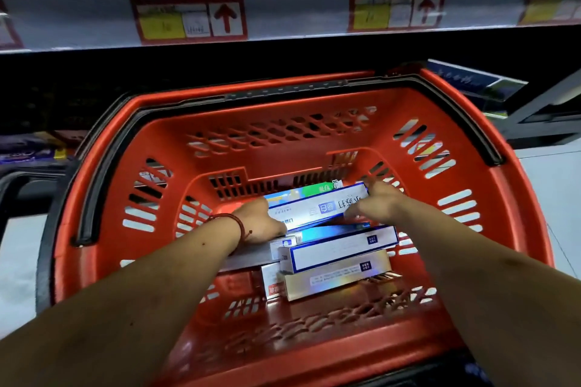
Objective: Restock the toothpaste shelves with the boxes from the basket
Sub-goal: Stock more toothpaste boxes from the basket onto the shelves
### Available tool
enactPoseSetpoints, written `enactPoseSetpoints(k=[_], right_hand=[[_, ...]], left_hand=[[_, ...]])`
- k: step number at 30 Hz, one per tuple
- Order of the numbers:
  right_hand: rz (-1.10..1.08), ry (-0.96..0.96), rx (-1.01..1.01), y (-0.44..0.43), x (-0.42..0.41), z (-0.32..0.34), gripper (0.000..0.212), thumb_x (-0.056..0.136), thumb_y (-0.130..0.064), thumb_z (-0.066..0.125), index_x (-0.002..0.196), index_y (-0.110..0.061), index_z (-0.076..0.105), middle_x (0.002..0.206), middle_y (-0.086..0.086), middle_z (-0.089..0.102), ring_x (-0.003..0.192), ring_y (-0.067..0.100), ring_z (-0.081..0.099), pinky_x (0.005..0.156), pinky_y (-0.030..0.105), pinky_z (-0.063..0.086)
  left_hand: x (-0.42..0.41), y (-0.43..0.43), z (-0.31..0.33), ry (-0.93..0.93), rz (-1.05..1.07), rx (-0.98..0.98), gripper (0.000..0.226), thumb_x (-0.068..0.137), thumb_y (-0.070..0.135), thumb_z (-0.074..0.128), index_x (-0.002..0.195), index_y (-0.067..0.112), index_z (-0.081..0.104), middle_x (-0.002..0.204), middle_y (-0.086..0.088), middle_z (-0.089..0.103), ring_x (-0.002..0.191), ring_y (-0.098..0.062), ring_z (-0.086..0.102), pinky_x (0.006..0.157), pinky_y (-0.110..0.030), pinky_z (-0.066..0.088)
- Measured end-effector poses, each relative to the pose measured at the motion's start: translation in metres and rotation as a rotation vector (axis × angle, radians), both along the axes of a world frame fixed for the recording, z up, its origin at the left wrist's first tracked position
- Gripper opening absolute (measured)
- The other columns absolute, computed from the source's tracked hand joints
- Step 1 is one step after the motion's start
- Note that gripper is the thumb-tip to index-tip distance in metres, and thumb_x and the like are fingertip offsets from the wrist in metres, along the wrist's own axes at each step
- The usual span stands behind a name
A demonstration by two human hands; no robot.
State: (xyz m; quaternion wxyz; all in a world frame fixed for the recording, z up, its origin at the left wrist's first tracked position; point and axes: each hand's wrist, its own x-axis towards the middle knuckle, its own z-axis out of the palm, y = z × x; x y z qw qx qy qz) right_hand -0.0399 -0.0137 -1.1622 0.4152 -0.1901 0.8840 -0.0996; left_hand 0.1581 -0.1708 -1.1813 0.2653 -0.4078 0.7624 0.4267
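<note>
Both bare forearms reach forward and down into the red basket (503, 229), crossing its near rim. Nearer than the hands lies a loose stack of toothpaste boxes. A gold box (333, 278) is lowest, with a small red-and-white box (272, 284) at its left. A white box with a blue border (339, 250) sits on the gold one, and a grey box (248, 258) lies under the left wrist.

The left hand (261, 223), with a red bracelet (234, 225) at the wrist, grips the left end of the top box (314, 209). The right hand (375, 203), blurred, curls its fingers over the right end of the same box. This white-and-blue box lies tilted between the two hands, above the stack. Whether it still touches the stack cannot be told.

Just beyond it a green box (320, 189) peeks out against the basket's far wall. A black handle (283, 90) lies folded along the far rim. Beyond and above the hands runs a shelf edge (283, 16) carrying price tags (188, 19) marked with red arrows.
</note>
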Motion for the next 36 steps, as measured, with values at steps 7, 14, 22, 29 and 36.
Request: enactPoseSetpoints(k=[7, 14, 22, 29, 36], right_hand=[[-0.310, -0.076, -0.225, 0.005, 0.010, 0.033, 0.038, 0.076, -0.019, 0.077, 0.110, -0.013, 0.062, 0.106, 0.002, 0.062, 0.096, 0.020, 0.058, 0.074, 0.032, 0.043], [-0.336, 0.100, -0.514, 0.016, 0.030, 0.137, 0.013, 0.080, -0.016, 0.074, 0.079, -0.014, 0.062, 0.084, 0.001, 0.061, 0.080, 0.020, 0.055, 0.062, 0.028, 0.038], [-0.414, 0.237, -0.965, 0.017, 0.057, 0.266, 0.021, 0.079, -0.002, 0.068, 0.096, -0.014, 0.069, 0.086, -0.002, 0.069, 0.070, 0.012, 0.060, 0.064, 0.030, 0.049], [-0.515, 0.267, -1.245, 0.019, 0.076, 0.305, 0.043, 0.072, -0.015, 0.069, 0.113, -0.027, 0.070, 0.118, -0.002, 0.052, 0.107, 0.018, 0.064, 0.099, 0.047, 0.053], [-0.280, 0.306, -1.276, 0.005, 0.088, 0.322, 0.052, 0.077, -0.003, 0.070, 0.119, -0.034, 0.068, 0.126, 0.002, 0.055, 0.110, 0.005, 0.061, 0.097, 0.031, 0.053]], left_hand=[[0.001, -0.005, 0.025, 0.210, 0.461, -0.023, 0.018, 0.080, 0.012, 0.075, 0.094, 0.020, 0.066, 0.090, -0.014, 0.074, 0.066, -0.026, 0.063, 0.068, -0.033, 0.055], [0.008, -0.006, 0.121, 0.410, 0.449, -0.129, 0.022, 0.074, 0.025, 0.082, 0.075, 0.011, 0.065, 0.070, -0.001, 0.062, 0.070, -0.024, 0.058, 0.067, -0.031, 0.044], [0.034, -0.001, 0.229, 0.768, 0.607, 0.065, 0.015, 0.076, -0.010, 0.057, 0.076, 0.001, 0.068, 0.044, 0.003, 0.046, 0.034, -0.009, 0.034, 0.041, -0.014, 0.027], [0.049, -0.018, 0.263, 0.879, 0.523, 0.429, 0.054, 0.064, 0.003, 0.082, 0.114, -0.007, 0.064, 0.092, -0.026, 0.069, 0.046, -0.012, 0.041, 0.044, -0.015, 0.033], [0.055, -0.023, 0.275, 0.706, 0.068, 0.306, 0.032, 0.083, 0.014, 0.082, 0.114, 0.015, 0.073, 0.100, -0.008, 0.078, 0.083, -0.011, 0.067, 0.057, -0.015, 0.044]])
